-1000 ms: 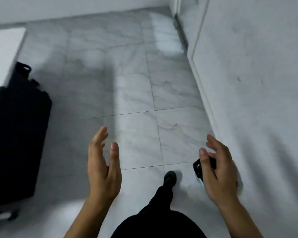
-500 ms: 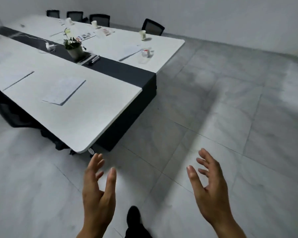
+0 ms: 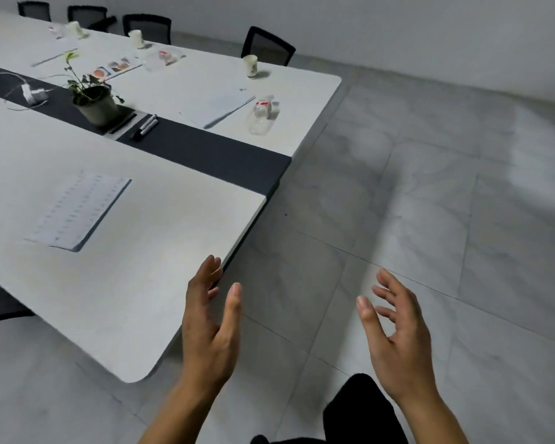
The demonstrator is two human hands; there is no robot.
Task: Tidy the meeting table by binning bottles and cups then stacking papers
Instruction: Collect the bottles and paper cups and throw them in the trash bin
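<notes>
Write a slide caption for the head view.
Open left hand and right hand near the meeting table; cup, bottle, paper uncleared.

Potted plant, markers beside it — chairs beyond

White table with a black centre strip; grey marbled floor tiles.

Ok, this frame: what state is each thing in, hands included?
left hand: open, empty
right hand: open, empty
plastic bottle: lying on its side on the table
paper cup: upright on the table
printed sheet: lying flat, alone
potted plant: upright
</notes>
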